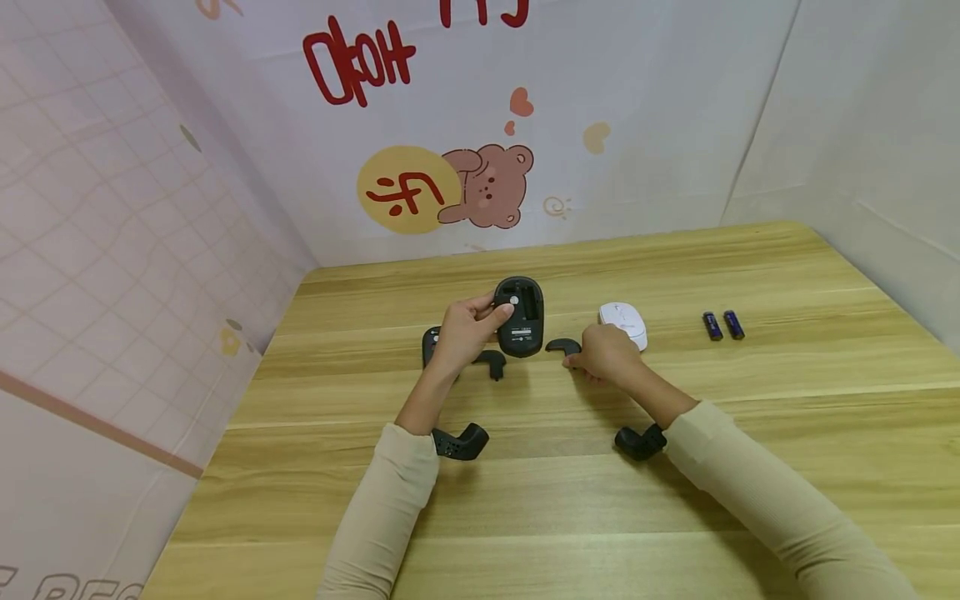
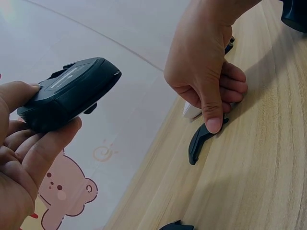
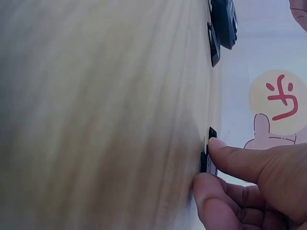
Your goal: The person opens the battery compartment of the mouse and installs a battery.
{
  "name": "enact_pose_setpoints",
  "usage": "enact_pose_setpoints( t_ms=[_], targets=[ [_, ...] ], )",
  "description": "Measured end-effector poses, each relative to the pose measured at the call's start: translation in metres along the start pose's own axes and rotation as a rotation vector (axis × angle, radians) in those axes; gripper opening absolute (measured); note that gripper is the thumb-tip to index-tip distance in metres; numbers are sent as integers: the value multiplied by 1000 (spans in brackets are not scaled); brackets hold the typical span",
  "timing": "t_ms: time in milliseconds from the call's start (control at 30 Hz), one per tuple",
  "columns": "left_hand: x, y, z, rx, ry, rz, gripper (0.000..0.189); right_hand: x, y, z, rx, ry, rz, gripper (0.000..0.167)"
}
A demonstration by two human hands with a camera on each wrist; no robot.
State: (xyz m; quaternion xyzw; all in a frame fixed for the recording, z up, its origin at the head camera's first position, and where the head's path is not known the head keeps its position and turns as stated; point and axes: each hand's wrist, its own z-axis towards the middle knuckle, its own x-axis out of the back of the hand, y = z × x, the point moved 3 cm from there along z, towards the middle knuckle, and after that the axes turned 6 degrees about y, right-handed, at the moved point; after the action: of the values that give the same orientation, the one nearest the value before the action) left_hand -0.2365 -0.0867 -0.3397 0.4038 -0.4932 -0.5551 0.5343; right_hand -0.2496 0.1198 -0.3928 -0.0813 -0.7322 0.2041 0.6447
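My left hand (image 1: 467,329) holds a black computer mouse (image 1: 521,325) above the table, thumb on its underside and fingers behind. Its underside faces the head view, with the battery compartment uncovered and no battery seen in it. To the right, my right hand (image 1: 609,354) is low at the tabletop, thumb and forefinger pinching one end of a curved black battery cover (image 2: 199,141). A similar black cover (image 1: 492,362) lies on the table beside the left hand. Behind that hand, a second black mouse (image 1: 430,343) is partly hidden.
Just beyond the right hand sits a white mouse (image 1: 624,321), partly covered by it. Two dark blue batteries (image 1: 723,325) lie side by side farther right on the wooden table (image 1: 540,500). A printed cloth wall (image 1: 637,192) rises behind the table's back edge.
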Motion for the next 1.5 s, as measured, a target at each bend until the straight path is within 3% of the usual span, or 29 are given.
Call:
enact_pose_setpoints(
  t_ms=[433, 700, 867, 1000, 1167, 1333, 1500],
  targets=[
    [-1, 2, 1, 55, -9, 16, 43, 1, -1, -1, -16, 16, -21, 44],
    [-2, 1, -2, 25, 0, 16, 43, 10, -3, -5, -35, 2, -42, 48],
    [-4, 1, -2, 23, -5, 33, 43, 23, -5, -6, 34, 15, -48, 50],
    [-5, 0, -2, 27, -12, 34, 43, 38, -2, -7, 65, 24, 20, 46],
    [-6, -1, -1, 37, -16, 30, 43, 53, 13, -7, -5, 20, 151, 43],
    [-6, 0, -2, 31, -14, 47, 42, 65, 29, -8, -56, 4, 202, 44],
    [-7, 16, -9, 49, -33, 54, 42, 77, 47, -10, -66, 28, 220, 42]
  ],
)
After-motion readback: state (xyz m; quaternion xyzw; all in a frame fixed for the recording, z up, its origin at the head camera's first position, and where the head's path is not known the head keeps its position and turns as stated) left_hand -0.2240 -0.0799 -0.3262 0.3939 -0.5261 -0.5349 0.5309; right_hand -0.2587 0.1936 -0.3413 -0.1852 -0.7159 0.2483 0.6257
